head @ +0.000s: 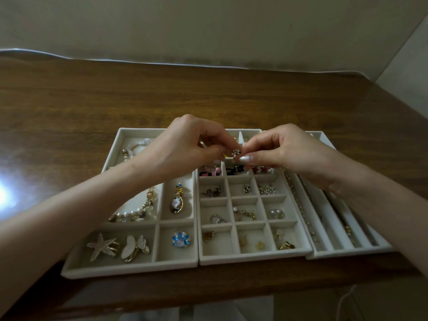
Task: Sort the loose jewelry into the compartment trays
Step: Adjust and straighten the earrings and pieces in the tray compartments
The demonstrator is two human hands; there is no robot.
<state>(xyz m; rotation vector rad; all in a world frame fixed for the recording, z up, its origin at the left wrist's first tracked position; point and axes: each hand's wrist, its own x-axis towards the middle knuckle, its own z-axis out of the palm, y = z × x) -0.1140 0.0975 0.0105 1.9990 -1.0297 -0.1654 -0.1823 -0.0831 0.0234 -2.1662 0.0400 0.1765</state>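
Three cream compartment trays lie side by side on the wooden table: a left tray with large cells, a middle tray with small cells, and a right tray with long slots. Above the middle tray's far cells, my left hand and my right hand meet. Both pinch a small black-and-white checkered earring between their fingertips. A matching checkered piece lies in a middle-tray cell below.
Left tray holds a pearl bracelet, a starfish clip, a blue flower piece and an oval pendant. Chains lie in the right tray's slots. The wooden table ends at a wall behind.
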